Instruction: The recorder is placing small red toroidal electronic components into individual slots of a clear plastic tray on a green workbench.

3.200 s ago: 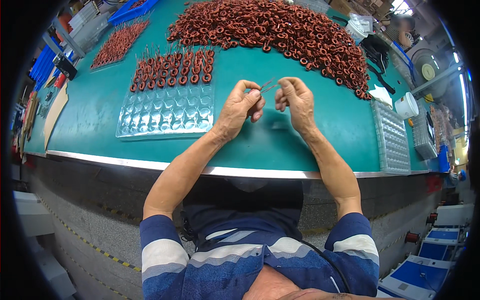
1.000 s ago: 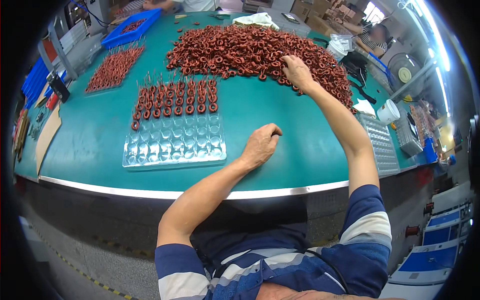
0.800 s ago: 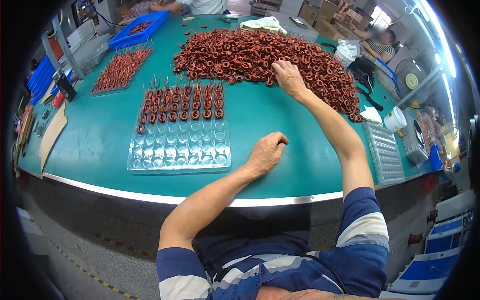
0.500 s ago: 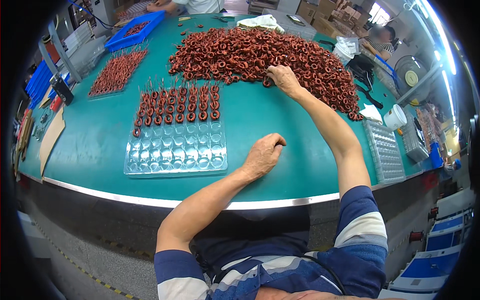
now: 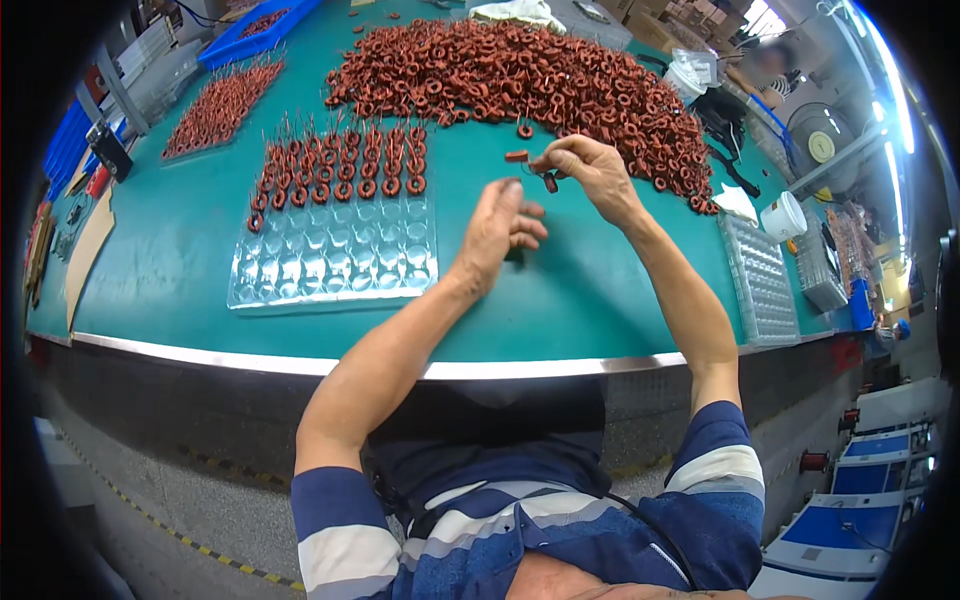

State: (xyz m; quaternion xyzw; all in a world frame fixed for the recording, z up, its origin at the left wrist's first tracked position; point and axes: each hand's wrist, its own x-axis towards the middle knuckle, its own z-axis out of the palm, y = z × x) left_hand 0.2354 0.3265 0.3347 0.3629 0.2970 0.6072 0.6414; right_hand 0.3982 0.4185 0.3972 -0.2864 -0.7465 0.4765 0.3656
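My right hand (image 5: 595, 175) is closed in a pinch on red ring coils with wire leads. One coil (image 5: 516, 157) sticks out past the fingertips and another (image 5: 550, 183) hangs just below them. Close by on the left, my left hand (image 5: 488, 235) is raised over the table with its fingers apart, slightly blurred, and nothing shows in it. Left of that hand lies a clear plastic tray (image 5: 335, 262). Upright coils (image 5: 345, 168) with leads pointing up fill its far rows, while its near pockets hold none. Beyond my hands spreads a large heap of loose coils (image 5: 500, 75).
Another filled tray of coils (image 5: 222, 108) and a blue bin (image 5: 262, 40) are at the far left. Clear trays (image 5: 762, 285) and a white bucket (image 5: 784, 215) stand at the right. A fan (image 5: 822, 150) and another person (image 5: 775, 80) are beyond.
My right hand has drawn back from the heap toward me, bringing coils with it. My left hand has risen toward it, its fingers spreading apart. The view has tilted slightly.
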